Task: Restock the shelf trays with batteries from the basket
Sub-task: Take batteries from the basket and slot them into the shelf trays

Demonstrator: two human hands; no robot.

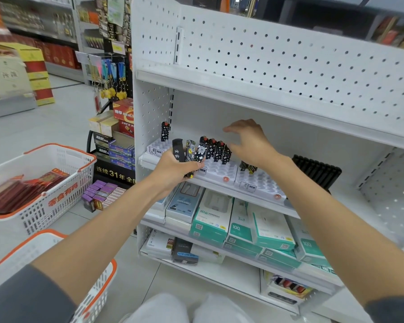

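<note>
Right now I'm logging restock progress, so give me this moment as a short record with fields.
left hand: grips a bundle of patterned pieces at the shelf edge
right hand: open, fingers spread above the standing row
standing row: four patterned pieces upright in the middle tray
middle tray: white, slotted, front slots bare
right tray: white, a few dark pieces at its back
basket: white and orange, on the floor at left, holds red packs

Teal boxes (211, 220) below; keychains (112, 92) L.
</note>
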